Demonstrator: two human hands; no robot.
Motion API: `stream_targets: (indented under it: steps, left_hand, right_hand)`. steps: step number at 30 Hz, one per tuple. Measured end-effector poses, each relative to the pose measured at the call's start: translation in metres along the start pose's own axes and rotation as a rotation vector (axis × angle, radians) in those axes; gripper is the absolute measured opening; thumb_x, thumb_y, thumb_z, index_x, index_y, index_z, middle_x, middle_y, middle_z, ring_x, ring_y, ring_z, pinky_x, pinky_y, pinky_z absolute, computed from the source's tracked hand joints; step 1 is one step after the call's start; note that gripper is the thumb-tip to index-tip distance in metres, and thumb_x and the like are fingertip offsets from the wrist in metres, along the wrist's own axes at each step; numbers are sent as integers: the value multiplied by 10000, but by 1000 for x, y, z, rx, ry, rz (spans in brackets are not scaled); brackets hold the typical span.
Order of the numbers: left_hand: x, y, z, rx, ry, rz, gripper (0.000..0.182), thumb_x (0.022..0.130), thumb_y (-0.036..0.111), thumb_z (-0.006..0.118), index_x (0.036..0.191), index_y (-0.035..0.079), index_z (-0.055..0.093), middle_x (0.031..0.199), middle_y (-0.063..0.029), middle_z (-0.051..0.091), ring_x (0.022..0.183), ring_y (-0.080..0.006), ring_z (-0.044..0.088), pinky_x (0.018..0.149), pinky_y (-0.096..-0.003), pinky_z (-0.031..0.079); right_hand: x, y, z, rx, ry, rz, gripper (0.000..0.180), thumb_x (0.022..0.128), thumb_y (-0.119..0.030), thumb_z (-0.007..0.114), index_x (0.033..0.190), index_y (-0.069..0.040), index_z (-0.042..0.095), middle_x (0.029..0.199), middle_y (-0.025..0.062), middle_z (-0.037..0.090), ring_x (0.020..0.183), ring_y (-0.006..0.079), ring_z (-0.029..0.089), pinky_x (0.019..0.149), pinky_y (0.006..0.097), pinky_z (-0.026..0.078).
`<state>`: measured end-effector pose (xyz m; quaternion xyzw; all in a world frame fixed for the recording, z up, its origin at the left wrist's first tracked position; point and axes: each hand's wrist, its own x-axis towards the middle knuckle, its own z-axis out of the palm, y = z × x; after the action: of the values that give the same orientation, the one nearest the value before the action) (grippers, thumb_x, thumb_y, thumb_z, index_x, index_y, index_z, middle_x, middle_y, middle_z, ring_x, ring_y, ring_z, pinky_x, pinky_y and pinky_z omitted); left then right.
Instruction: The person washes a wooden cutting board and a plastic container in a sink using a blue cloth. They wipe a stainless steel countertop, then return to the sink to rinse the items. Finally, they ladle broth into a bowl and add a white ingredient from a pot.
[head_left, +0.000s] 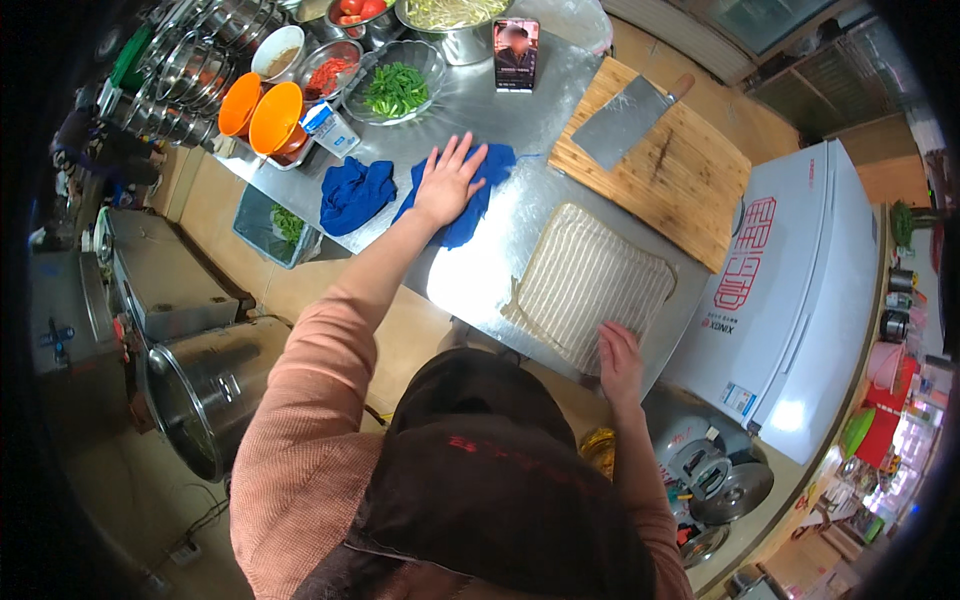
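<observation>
My left hand (448, 184) lies flat with fingers spread on a dark blue cloth (480, 206) on the stainless steel table (465, 281). A second blue cloth (356, 195) is bunched to its left, close to the table's edge. On the right, a striped beige cloth (592, 277) is spread out, rumpled along its near side. My right hand (621, 365) rests at that cloth's near right edge, its fingers loosely extended. Nothing shows in its fingers, though the palm side is hidden.
A cleaver (619, 124) lies on the wooden cutting board (675, 180). A phone (515, 56) stands upright near a glass bowl of chopped greens (395, 88). Orange bowls (277, 120) and a carton (330, 131) sit at the left. A white chest freezer (772, 292) borders the right side.
</observation>
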<state>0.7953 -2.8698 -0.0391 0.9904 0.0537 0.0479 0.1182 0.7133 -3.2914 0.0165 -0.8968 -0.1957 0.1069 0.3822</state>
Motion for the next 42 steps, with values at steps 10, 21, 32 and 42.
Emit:
stream_targets:
  steps: [10,21,32,42]
  left_hand:
    - [-20,48,13,-109,100,267,539,779,189,668,1299,222,528,1395,-20,455,1345,-268,352,1090,-484,279]
    - [-161,19,-40,-278,-46,357,640,729,99,682,1333,203,499,1423,-48,444,1335,-288,390,1081,-458,321]
    - [-114,-25,-75,-263,292,-68,646,831,304,680,1398,112,439,1474,-195,346,1390,-415,267,1116,-586,181]
    - [-122,-115,-57,-35,212,-320,522,729,368,789,1064,38,562,1340,-184,464,1256,-397,409,1005,-515,362]
  right_hand:
    - [-5,-24,40,60,-51,21,227,935,-136,556,1128,-46,635,1193,132,601,1078,315,584,937,381,468]
    - [62,-98,57,133,-120,-196,222,947,-123,544,1133,-44,635,1185,125,598,1083,272,583,915,343,480]
    - [149,-141,147,296,93,-140,475,882,-176,638,1318,-50,496,1367,186,451,1262,320,434,1044,392,373]
    - [172,-170,256,-176,-26,-149,860,825,-510,648,1493,-122,271,1524,340,41,1396,540,44,1119,615,76]
